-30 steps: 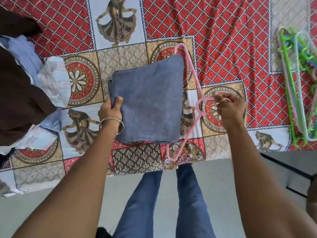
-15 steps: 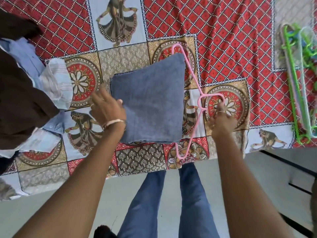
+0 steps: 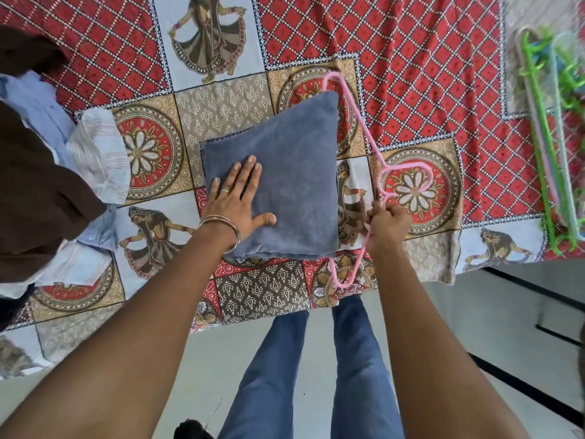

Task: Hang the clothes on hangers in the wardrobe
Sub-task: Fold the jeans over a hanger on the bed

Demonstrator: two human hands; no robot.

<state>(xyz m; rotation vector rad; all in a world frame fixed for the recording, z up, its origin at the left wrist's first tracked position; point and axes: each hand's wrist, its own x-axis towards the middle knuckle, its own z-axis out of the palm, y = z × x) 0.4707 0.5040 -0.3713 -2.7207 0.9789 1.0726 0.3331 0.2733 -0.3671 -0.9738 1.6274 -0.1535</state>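
Note:
A folded blue-grey garment [image 3: 294, 172] lies on the patterned bedsheet [image 3: 411, 74], draped over a pink hanger [image 3: 361, 128] whose hook curls out to the right. My left hand [image 3: 237, 201] presses flat on the garment's lower left part, fingers straight and spread. My right hand [image 3: 387, 223] pinches the pink hanger at its neck, just below the hook, to the right of the garment.
A heap of clothes lies at the left: a brown garment [image 3: 34, 191] over light blue [image 3: 38, 106] and striped white [image 3: 101, 147] shirts. Several green and pale hangers [image 3: 550, 147] lie at the bed's right edge. My legs stand on the grey floor [image 3: 474, 327] below.
My left hand let go of the garment's left edge and now lies flat on top of it. My right hand slid from the hook down to the hanger's neck. The garment settled onto the bed.

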